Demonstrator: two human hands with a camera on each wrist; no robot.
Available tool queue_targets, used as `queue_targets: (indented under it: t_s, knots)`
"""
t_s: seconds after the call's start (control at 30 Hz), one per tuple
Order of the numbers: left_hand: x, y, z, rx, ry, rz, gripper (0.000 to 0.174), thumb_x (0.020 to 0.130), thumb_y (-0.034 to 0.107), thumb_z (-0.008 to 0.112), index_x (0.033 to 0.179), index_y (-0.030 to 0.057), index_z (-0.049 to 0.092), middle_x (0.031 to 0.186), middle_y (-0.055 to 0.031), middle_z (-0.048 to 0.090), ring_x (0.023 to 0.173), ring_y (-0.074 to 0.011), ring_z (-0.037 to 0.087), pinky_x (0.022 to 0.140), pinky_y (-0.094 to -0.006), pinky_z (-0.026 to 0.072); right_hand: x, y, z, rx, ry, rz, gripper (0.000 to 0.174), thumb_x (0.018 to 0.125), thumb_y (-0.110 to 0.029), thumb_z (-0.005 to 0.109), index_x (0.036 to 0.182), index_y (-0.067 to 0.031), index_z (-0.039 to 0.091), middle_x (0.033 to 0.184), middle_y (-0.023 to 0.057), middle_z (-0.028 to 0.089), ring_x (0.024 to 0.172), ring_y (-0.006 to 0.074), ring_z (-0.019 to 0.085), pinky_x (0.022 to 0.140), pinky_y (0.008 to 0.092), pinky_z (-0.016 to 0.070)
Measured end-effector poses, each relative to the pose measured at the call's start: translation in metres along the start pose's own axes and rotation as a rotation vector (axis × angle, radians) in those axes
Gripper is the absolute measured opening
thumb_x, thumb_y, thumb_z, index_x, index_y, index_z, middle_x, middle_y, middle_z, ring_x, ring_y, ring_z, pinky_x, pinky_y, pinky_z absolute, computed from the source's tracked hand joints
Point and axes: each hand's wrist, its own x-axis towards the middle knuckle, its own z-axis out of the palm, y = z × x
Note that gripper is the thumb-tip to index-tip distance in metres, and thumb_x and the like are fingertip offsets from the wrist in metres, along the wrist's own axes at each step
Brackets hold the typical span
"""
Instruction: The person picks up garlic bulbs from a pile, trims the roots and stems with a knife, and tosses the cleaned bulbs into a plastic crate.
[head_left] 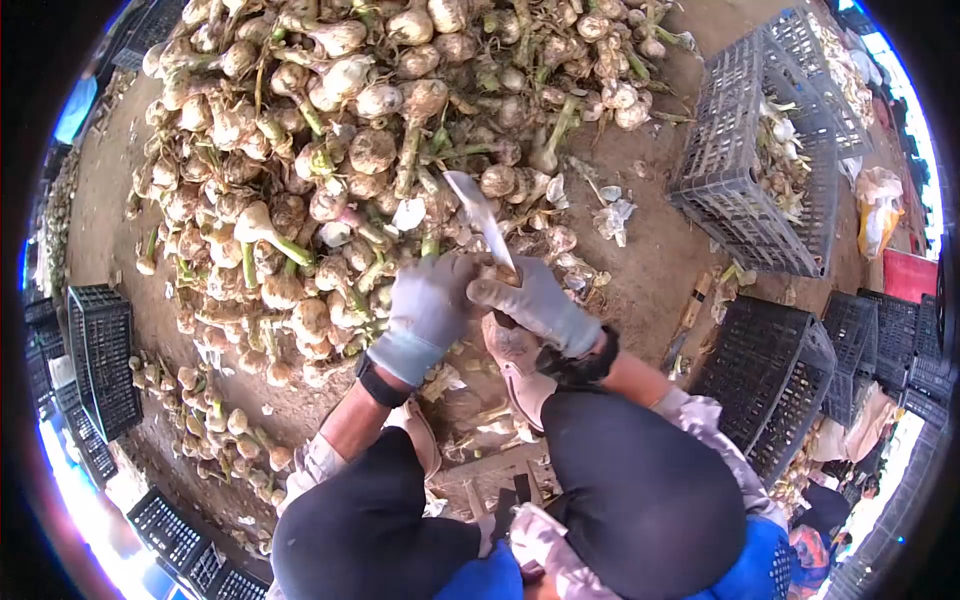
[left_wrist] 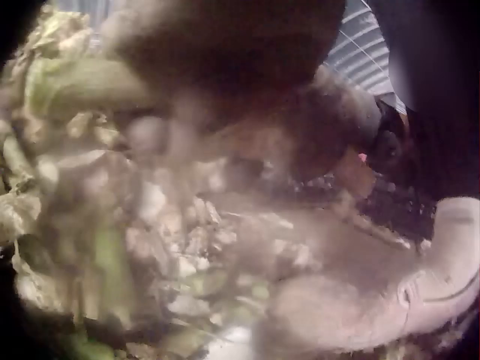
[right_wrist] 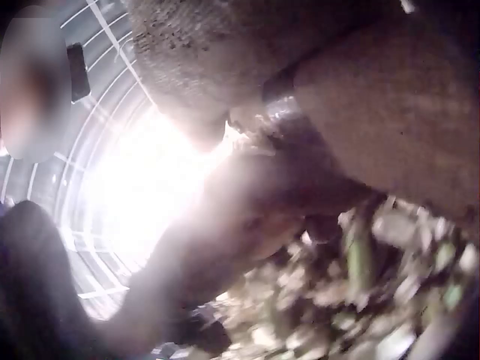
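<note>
Gripping a knife (head_left: 478, 213) in the gloved right hand (head_left: 543, 303), pointing it far-left over the near edge of a big garlic pile (head_left: 425, 100). Got the left hand (head_left: 425, 303) up close beside that, can't tell its grip tbh. Can also spot a gray crate (head_left: 733, 200) far right.

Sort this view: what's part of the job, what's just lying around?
Likely part of the job:
Knife, held in the right hand
Left hand, close beside it
Garlic heap

Apparently just lying about:
Plastic bag, far right
Loose papery skins on the ground
Black crate at left
</note>
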Motion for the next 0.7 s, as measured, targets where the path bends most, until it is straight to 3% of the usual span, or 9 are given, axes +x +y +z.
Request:
queue_targets:
  t_s: [0.03,0.1,0.17,0.23,0.3,0.43,0.5,0.57,0.7]
  knots:
    - [0.003,-0.003,-0.002,0.003,0.002,0.004,0.035,0.071,0.006,0.062,0.106,0.0082,0.057,0.089,-0.0088,0.06,0.083,-0.0237,0.059,0.066,-0.0345,0.0474,0.006,0.014,-0.003,0.0,0.003,-0.004,0.055,0.087,-0.056,0.05,0.099,-0.004,0.064,0.07,0.0003,0.057,0.065,0.0106,0.054,0.061,0.0261,0.0451]
    - [0.008,-0.012,-0.009,0.211,0.602,0.084,0.034,0.075,0.009,0.06,0.109,0.0058,0.056,0.096,-0.0108,0.06,0.089,-0.0242,0.058,0.074,-0.0356,0.0475,0.023,0.04,-0.003,0.601,-0.125,-0.017,0.028,0.09,-0.03,0.055,0.097,-0.0039,0.06,0.072,-0.0031,0.054,0.056,0.0056,0.044,0.05,0.0212,0.0377]
    - [-0.004,-0.009,-0.019,-0.202,0.819,-0.103,0.034,0.085,0.017,0.057,0.116,0.0036,0.052,0.105,-0.0113,0.06,0.096,-0.0254,0.057,0.088,-0.0354,0.0447,0.022,0.039,-0.003,0.727,-0.087,0.033,0.025,0.09,-0.029,0.053,0.095,-0.0046,0.059,0.072,-0.0035,0.053,0.055,0.0046,0.043,0.049,0.0201,0.0362]
    - [-0.004,-0.021,0.001,-1.165,0.464,-0.283,0.039,0.088,0.024,0.058,0.118,-0.0001,0.05,0.111,-0.0128,0.056,0.1,-0.0215,0.055,0.085,-0.0374,0.0483,0.021,0.025,0.003,0.969,-0.002,0.137,0.02,0.089,-0.025,0.051,0.091,-0.006,0.056,0.07,-0.0042,0.052,0.054,0.0026,0.042,0.046,0.0178,0.0333]
    - [-0.005,-0.009,0.015,-1.64,0.162,-0.585,0.039,0.09,0.03,0.056,0.113,-0.0018,0.054,0.104,-0.0108,0.061,0.087,-0.0154,0.061,0.067,-0.0279,0.0534,0.029,0.032,0.007,0.386,-0.194,0.226,0.021,0.086,-0.025,0.057,0.096,-0.0066,0.062,0.064,-0.0024,0.053,0.051,0.0074,0.046,0.048,0.0216,0.0381]
    - [-0.012,-0.022,0.016,-1.508,0.146,-0.605,0.031,0.087,0.029,0.06,0.1,0.0008,0.062,0.089,-0.0067,0.066,0.076,-0.0144,0.063,0.06,-0.028,0.0522,0.025,0.047,-0.025,-0.32,0.144,-0.068,0.028,0.075,-0.033,0.067,0.085,-0.0073,0.066,0.061,0.0081,0.058,0.06,0.0189,0.06,0.057,0.0333,0.0456]
    - [-0.012,-0.017,0.0,-0.678,-0.033,-0.598,0.024,0.081,0.026,0.064,0.086,0.0031,0.066,0.078,-0.0061,0.065,0.067,-0.0158,0.064,0.057,-0.0301,0.0496,0.018,0.036,-0.035,-0.527,0.209,-0.213,0.028,0.073,-0.03,0.068,0.089,-0.0076,0.066,0.065,0.011,0.061,0.063,0.0226,0.062,0.06,0.0358,0.0475]
    - [-0.014,-0.017,0.012,-0.516,0.143,-0.39,0.017,0.073,0.021,0.066,0.076,0.0042,0.065,0.073,-0.0086,0.062,0.061,-0.0204,0.061,0.055,-0.0331,0.0471,0.008,-0.012,-0.029,-0.844,0.138,-0.419,0.031,0.072,-0.025,0.067,0.098,-0.0092,0.064,0.075,0.0132,0.063,0.067,0.0302,0.063,0.061,0.0385,0.0489]
    - [-0.013,-0.007,-0.03,-0.403,0.427,-0.223,0.011,0.07,0.012,0.067,0.079,0.0053,0.064,0.075,-0.0094,0.062,0.06,-0.0216,0.059,0.055,-0.0324,0.0485,0.027,0.034,-0.064,-1.14,0.006,-0.117,0.03,0.073,-0.022,0.064,0.101,-0.0104,0.063,0.08,0.0136,0.064,0.072,0.0319,0.063,0.064,0.0403,0.0499]
